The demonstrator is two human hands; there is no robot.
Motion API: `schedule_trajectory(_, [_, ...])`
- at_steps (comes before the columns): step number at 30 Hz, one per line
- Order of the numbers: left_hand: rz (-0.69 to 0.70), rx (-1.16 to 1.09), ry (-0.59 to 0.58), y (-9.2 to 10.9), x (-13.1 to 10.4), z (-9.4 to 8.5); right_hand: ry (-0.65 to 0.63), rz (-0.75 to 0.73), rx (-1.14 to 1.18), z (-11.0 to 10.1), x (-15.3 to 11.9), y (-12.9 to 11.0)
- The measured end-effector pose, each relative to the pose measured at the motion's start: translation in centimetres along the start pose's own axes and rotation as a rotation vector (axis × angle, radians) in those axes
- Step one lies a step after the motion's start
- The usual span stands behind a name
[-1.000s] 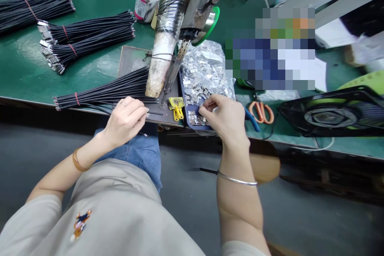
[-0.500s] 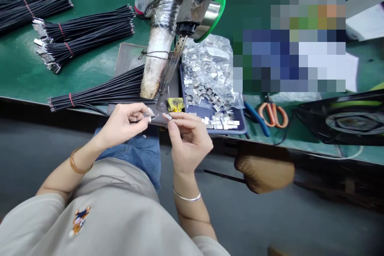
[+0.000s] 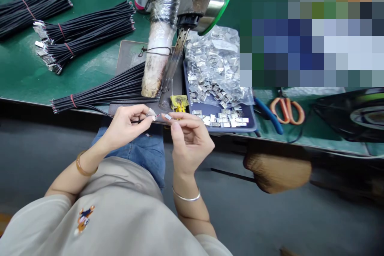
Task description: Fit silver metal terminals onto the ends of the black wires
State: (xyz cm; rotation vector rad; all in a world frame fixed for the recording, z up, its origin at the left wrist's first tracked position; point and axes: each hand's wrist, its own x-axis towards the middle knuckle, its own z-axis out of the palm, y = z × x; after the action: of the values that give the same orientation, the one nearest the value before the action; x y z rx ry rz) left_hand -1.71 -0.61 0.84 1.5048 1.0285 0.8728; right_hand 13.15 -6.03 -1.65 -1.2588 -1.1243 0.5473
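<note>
Pinched in my left hand (image 3: 129, 125) is the end of a black cable (image 3: 136, 121), its stripped wire tips pointing right. My right hand (image 3: 192, 138) grips a small silver USB connector (image 3: 168, 117) between thumb and forefinger. The wire tips and the connector are close together; whether they touch I cannot tell. Just above them a soldering iron (image 3: 175, 62) points down, and a thin solder wire (image 3: 172, 92) hangs over a yellow piece (image 3: 180, 104). Right of my hands lies a blue tray (image 3: 252, 118) with loose silver connectors (image 3: 223, 118) and a plastic bag (image 3: 217, 60) of more.
Tied bundles of black cables (image 3: 90, 24) lie at the left on the green bench (image 3: 90, 80). A wrapped duct (image 3: 156, 56) comes down beside the iron. Blue-handled pliers (image 3: 270, 116), orange-handled scissors (image 3: 287, 111) and a black fan-like device (image 3: 357, 116) sit at the right.
My two hands have come slightly closer, so the wire tips are nearer the connector. The camera view has shifted a little, and both grips are unchanged.
</note>
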Motion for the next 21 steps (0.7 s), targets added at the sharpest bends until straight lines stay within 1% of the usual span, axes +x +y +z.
schedule_trajectory(2, [0.001,-0.022,0.009,0.1,0.0,0.0,-0.009,0.013,-0.047,0.0,0.4,0.1])
schedule_trajectory(5, [0.001,-0.024,-0.005,0.2,-0.1,0.0,-0.165,0.087,-0.035,0.0,1.1,0.3])
schedule_trajectory(7, [-0.005,-0.008,-0.014,0.1,-0.2,0.0,-0.224,0.117,-0.011,0.0,1.3,0.3])
schedule_trajectory(13, [0.020,0.060,-0.005,-0.6,-0.4,0.1,-0.162,0.104,-0.037,0.3,0.9,0.2])
schedule_trajectory(16, [0.053,0.087,0.009,-0.9,-0.6,0.2,-0.174,0.082,-0.039,0.3,0.9,0.1])
schedule_trajectory(18, [0.107,0.125,0.013,-0.9,-0.6,0.2,-0.186,0.045,-0.080,0.2,1.1,-0.1])
schedule_trajectory(21, [0.235,0.222,-0.003,-0.9,-0.7,0.1,-0.170,-0.059,-0.205,0.0,1.1,-0.5])
